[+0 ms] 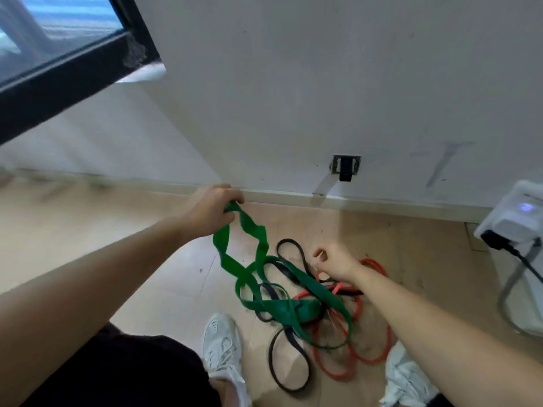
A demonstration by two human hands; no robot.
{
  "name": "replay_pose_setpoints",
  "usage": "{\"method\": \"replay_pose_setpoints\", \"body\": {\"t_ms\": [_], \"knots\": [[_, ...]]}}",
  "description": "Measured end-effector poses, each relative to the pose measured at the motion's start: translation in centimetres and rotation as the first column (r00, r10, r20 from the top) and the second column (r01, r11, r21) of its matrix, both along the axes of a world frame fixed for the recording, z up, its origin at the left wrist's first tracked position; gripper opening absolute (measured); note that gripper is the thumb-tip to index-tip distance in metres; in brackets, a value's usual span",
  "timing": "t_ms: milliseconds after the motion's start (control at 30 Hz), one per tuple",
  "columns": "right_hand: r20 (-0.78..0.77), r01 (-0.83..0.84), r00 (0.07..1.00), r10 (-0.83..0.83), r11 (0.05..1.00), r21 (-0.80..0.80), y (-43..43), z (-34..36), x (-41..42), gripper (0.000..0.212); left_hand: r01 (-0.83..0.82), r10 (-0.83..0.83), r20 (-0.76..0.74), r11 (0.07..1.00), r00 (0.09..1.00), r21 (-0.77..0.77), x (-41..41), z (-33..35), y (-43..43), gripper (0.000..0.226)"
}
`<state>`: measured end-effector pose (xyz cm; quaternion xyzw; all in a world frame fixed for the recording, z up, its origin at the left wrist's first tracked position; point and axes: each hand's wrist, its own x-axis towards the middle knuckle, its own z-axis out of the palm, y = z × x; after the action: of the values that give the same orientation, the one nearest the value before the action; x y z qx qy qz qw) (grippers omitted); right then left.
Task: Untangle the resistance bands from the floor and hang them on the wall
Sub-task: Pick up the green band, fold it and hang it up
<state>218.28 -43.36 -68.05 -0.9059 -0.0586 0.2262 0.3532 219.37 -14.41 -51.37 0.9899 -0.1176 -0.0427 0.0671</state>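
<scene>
A wide green resistance band (258, 254) rises twisted from a tangle on the tiled floor. My left hand (210, 212) is shut on its upper loop, near the skirting board. The green band's lower part winds through a thin black band (289, 374) and an orange-red band (370, 361) lying in a heap. My right hand (335, 264) hovers over the heap with its fingers curled; whether it pinches a strand is unclear. A metal hook bracket (346, 167) is fixed low on the white wall.
My white shoes (221, 345) stand on either side of the heap. A white device (517, 215) with a black plug and grey cable sits at the right by the wall. A black-framed window (58, 69) is at upper left.
</scene>
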Motion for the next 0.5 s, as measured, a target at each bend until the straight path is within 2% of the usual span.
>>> {"method": "replay_pose_setpoints", "body": {"t_ms": [133,200,300,367,433,500], "knots": [[0.12,-0.009,0.993,0.0,0.997,0.071,1.9,4.7,2.1,0.029,0.0,-0.006,-0.054,0.992,0.999,-0.123,0.3,5.3,0.3,0.035],[0.146,-0.042,0.989,0.028,0.995,0.092,2.7,6.7,2.8,0.042,-0.02,-0.004,-0.092,0.967,0.996,-0.254,-0.1,7.1,0.2,0.033],[0.148,-0.136,0.981,0.122,0.987,0.087,4.0,8.7,3.2,0.058,-0.068,0.012,-0.118,0.873,0.993,-0.484,-0.7,9.7,0.2,0.032],[0.113,-0.2,0.976,0.187,0.972,0.123,5.0,8.9,3.4,0.054,-0.09,0.02,-0.122,0.792,0.992,-0.604,-1.2,11.4,0.4,0.034],[0.076,-0.24,0.97,0.231,0.96,0.147,5.8,8.7,3.5,0.04,-0.102,0.03,-0.115,0.706,0.993,-0.701,-1.6,12.8,1.0,0.035],[0.027,-0.243,0.97,0.242,0.96,0.137,6.4,8.1,3.6,0.017,-0.12,0.059,-0.106,0.62,0.993,-0.775,-1.9,13.6,1.9,0.033]]}}
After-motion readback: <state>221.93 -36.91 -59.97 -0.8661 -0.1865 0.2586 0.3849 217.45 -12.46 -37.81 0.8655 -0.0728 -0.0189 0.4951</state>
